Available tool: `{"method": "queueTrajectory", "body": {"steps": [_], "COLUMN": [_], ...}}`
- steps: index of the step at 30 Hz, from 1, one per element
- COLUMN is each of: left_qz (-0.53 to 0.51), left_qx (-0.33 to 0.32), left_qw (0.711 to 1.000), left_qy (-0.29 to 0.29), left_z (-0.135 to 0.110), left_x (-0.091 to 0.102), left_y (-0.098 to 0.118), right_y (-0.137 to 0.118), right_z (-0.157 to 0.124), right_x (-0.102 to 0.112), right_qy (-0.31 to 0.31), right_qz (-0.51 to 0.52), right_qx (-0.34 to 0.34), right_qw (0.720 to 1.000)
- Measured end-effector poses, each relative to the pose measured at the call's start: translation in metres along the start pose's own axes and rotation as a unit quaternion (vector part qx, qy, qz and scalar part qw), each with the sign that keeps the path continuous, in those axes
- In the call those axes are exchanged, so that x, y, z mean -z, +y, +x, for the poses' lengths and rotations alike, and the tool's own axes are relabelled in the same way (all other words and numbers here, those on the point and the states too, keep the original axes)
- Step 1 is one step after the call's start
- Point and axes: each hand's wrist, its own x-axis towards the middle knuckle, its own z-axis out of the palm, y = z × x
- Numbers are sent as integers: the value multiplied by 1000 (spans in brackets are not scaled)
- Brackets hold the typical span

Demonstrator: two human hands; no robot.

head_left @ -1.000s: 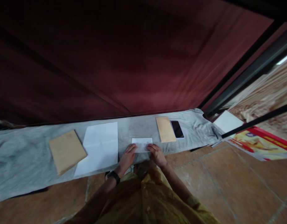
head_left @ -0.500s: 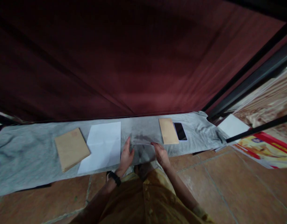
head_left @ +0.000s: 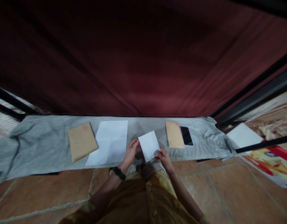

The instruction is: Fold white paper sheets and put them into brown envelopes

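A small folded white paper point(head_left: 149, 145) is held up above the grey cloth point(head_left: 40, 140), turned on end and tilted. My left hand point(head_left: 130, 153), with a black watch on its wrist, pinches the paper's left edge. My right hand point(head_left: 164, 157) grips its lower right corner. To the left lies a larger unfolded white sheet point(head_left: 110, 141) with crease lines, and beyond it a stack of brown envelopes point(head_left: 81, 141). To the right lie another brown envelope point(head_left: 173, 133) and a black phone point(head_left: 186, 135).
The cloth lies on a tiled floor along a dark red curtain point(head_left: 143, 62). At the right are a white sheet point(head_left: 243, 135), a colourful printed poster point(head_left: 271, 163) and black metal bars point(head_left: 262, 144). My yellow clothing fills the bottom middle.
The folded paper lay flat on the cloth under both hands a second ago. Both hands have lifted it and turned it upright. The view has shifted to the left.
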Motion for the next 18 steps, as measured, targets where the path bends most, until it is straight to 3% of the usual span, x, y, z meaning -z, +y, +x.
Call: {"method": "queueTrajectory", "body": {"steps": [5,18], "left_qz": [18,63], "left_qx": [-11,-51], "left_qw": [999,997], "left_qy": [-30,-9], "left_z": [-6,-10], "left_x": [1,-2], "left_y": [15,36], "right_y": [-7,-29], "right_z": [0,0], "right_x": [-1,0], "right_qy": [20,55], "right_qz": [28,91], "right_qx": [17,-13], "right_qw": [999,994]}}
